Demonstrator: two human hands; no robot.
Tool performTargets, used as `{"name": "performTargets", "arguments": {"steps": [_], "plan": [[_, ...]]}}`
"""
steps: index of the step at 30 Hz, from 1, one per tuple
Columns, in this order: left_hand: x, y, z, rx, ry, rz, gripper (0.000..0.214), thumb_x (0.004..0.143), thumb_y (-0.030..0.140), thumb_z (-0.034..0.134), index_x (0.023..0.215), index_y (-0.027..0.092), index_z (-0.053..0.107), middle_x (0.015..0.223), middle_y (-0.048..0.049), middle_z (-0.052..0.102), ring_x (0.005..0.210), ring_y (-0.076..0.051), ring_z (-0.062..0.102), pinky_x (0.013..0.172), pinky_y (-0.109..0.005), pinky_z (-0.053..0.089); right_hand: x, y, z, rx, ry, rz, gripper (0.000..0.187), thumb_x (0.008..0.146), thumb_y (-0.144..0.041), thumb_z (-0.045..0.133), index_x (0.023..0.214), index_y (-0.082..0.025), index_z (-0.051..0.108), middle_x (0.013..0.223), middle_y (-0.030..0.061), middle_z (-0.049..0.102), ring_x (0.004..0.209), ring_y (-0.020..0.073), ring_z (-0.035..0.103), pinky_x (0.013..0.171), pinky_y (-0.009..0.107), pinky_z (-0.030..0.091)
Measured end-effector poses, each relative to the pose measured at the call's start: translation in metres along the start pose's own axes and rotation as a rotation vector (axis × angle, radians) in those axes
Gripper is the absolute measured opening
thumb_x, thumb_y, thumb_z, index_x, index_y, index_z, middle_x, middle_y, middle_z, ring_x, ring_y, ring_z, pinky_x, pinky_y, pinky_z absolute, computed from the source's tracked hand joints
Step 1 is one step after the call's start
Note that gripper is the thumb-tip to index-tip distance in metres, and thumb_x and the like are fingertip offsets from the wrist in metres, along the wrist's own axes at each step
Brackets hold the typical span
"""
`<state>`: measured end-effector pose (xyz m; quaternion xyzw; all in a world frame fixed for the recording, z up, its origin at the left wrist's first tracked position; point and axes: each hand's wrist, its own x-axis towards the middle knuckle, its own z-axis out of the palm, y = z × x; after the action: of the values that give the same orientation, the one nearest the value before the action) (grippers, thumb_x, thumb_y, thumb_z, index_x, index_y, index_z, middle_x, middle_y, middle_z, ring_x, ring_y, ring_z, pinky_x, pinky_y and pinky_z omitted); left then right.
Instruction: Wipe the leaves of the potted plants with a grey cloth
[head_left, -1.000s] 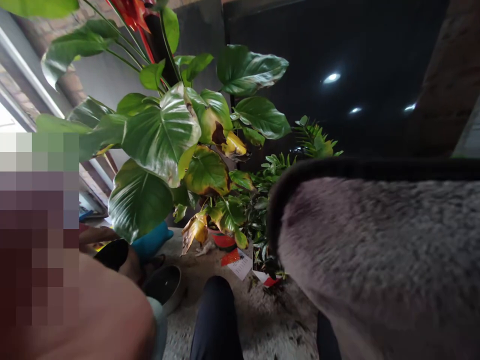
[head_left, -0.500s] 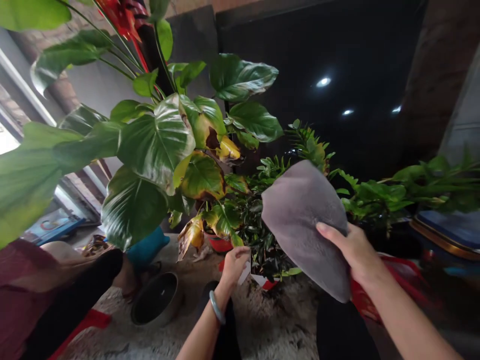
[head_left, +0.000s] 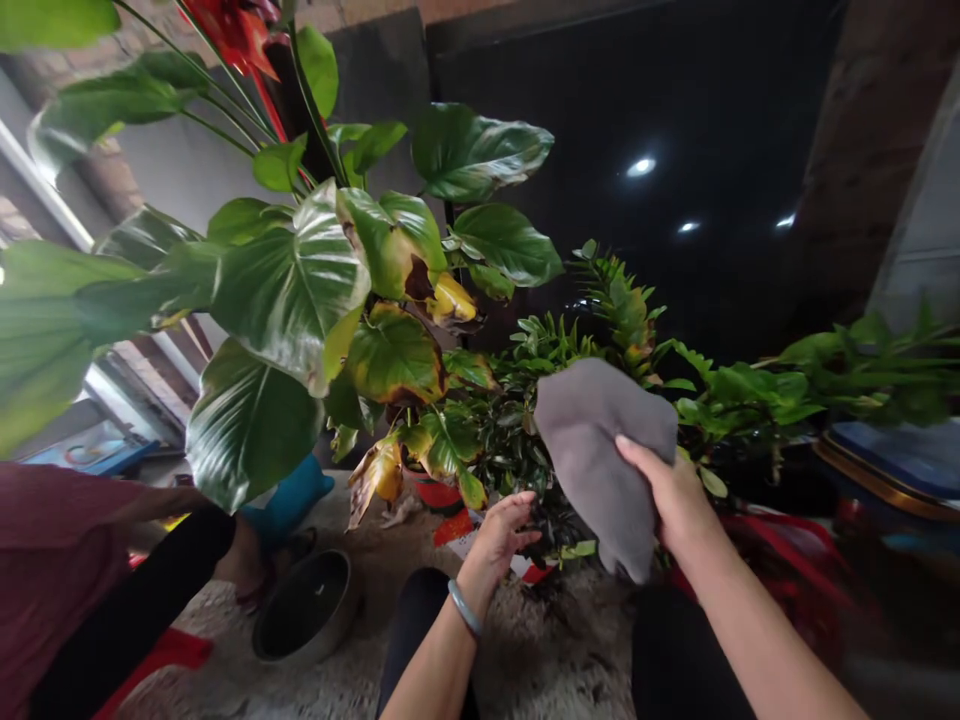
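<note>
A soft grey cloth (head_left: 600, 440) hangs from my right hand (head_left: 667, 490), thumb on its near face and the other fingers hidden behind it. My left hand (head_left: 506, 530), with a pale bangle on the wrist, is to the left of the cloth with its fingers apart and nothing in them. Just beyond it stands a small dark-leaved bushy plant (head_left: 517, 450) in a red and white container (head_left: 529, 568). To the left rises a tall plant with big glossy leaves (head_left: 292, 280), some of them yellow with brown, dried edges.
A dark round basin (head_left: 304, 605) sits on the rough floor (head_left: 540, 660). At the left sits another person in a maroon top (head_left: 60, 560), by a red stool (head_left: 169, 655). More green plants (head_left: 757, 400) and a blue-lidded box (head_left: 892, 455) are on the right. A dark glossy panel (head_left: 600, 90) stands behind.
My left hand has moved right, closer to the cloth, and its fingers have spread. In my right hand the cloth has come slightly lower and become more folded.
</note>
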<state>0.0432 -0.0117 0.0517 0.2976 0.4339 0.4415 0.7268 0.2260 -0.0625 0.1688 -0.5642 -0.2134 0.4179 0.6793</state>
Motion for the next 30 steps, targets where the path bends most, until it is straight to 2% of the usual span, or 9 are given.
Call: {"name": "performTargets", "arguments": {"steps": [3,7,9,12,16,19,24,27,30], "plan": [[0.002,0.000,0.004,0.053,0.086,-0.021,0.026,0.054,0.013,0.073,0.079,0.017,0.073,0.077,-0.0025,0.065,0.074,-0.016,0.056,0.068,-0.029,0.046,0.015,0.019,0.010,0.133,0.003,0.210,0.024,0.052,-0.030,0.078,0.073,-0.020,0.072,0.074,0.0068,0.078,0.088,0.0308,0.073,0.075,0.037,0.059],[0.008,-0.004,-0.003,0.125,0.190,-0.004,0.029,0.055,0.008,0.069,0.082,0.017,0.074,0.075,-0.0019,0.066,0.070,-0.015,0.058,0.063,-0.026,0.042,-0.025,0.070,-0.020,0.160,-0.145,0.546,0.030,0.050,-0.029,0.083,0.075,-0.018,0.072,0.072,0.0083,0.078,0.084,0.0311,0.075,0.074,0.036,0.061],[0.010,-0.007,-0.007,0.140,0.186,-0.018,0.026,0.056,0.009,0.067,0.079,0.016,0.073,0.071,-0.0016,0.065,0.068,-0.015,0.057,0.062,-0.026,0.042,-0.045,0.073,-0.035,0.149,-0.174,0.622,0.035,0.049,-0.031,0.085,0.078,-0.016,0.073,0.072,0.0095,0.078,0.079,0.0324,0.075,0.071,0.038,0.062],[0.013,-0.010,-0.007,0.148,0.175,-0.026,0.025,0.054,0.008,0.065,0.076,0.016,0.073,0.075,-0.0025,0.065,0.070,-0.015,0.056,0.061,-0.025,0.041,-0.045,0.040,-0.031,0.180,-0.159,0.513,0.036,0.052,-0.029,0.085,0.084,-0.015,0.073,0.073,0.0091,0.078,0.074,0.0318,0.075,0.067,0.038,0.062],[0.014,-0.013,-0.001,0.127,0.190,-0.034,0.023,0.052,0.007,0.066,0.073,0.017,0.070,0.075,-0.0017,0.063,0.074,-0.016,0.056,0.064,-0.026,0.043,-0.004,-0.003,0.005,0.327,-0.111,0.260,0.021,0.060,-0.017,0.076,0.081,-0.019,0.071,0.068,0.0043,0.077,0.077,0.0283,0.075,0.071,0.035,0.062],[0.013,-0.014,-0.002,0.103,0.161,-0.041,0.022,0.052,0.010,0.067,0.073,0.017,0.069,0.066,0.0007,0.058,0.071,-0.016,0.055,0.065,-0.028,0.043,0.006,0.017,0.015,0.336,-0.124,0.421,0.011,0.062,-0.014,0.070,0.072,-0.019,0.068,0.062,0.0053,0.075,0.081,0.0297,0.075,0.074,0.038,0.062],[0.009,-0.013,-0.016,0.101,0.106,-0.032,0.036,0.051,0.014,0.067,0.087,0.015,0.072,0.063,0.0014,0.059,0.064,-0.015,0.053,0.063,-0.028,0.042,-0.042,0.074,-0.021,0.172,-0.163,0.570,0.024,0.054,-0.029,0.079,0.073,-0.017,0.070,0.071,0.0105,0.077,0.094,0.0343,0.073,0.082,0.040,0.060],[0.009,-0.015,-0.022,0.085,0.117,-0.053,0.039,0.049,0.012,0.066,0.088,0.015,0.072,0.067,0.0006,0.061,0.063,-0.014,0.052,0.064,-0.027,0.043,-0.052,0.053,-0.031,0.124,-0.171,0.510,0.037,0.050,-0.036,0.083,0.079,-0.016,0.072,0.078,0.0118,0.078,0.096,0.0360,0.072,0.082,0.041,0.060],[0.009,-0.020,-0.020,0.068,0.138,-0.050,0.037,0.051,0.013,0.069,0.088,0.016,0.072,0.077,-0.0032,0.065,0.071,-0.016,0.055,0.068,-0.029,0.045,-0.026,0.009,-0.013,0.188,-0.107,0.282,0.036,0.053,-0.029,0.082,0.086,-0.018,0.072,0.079,0.0066,0.079,0.090,0.0325,0.074,0.081,0.040,0.060]]}}
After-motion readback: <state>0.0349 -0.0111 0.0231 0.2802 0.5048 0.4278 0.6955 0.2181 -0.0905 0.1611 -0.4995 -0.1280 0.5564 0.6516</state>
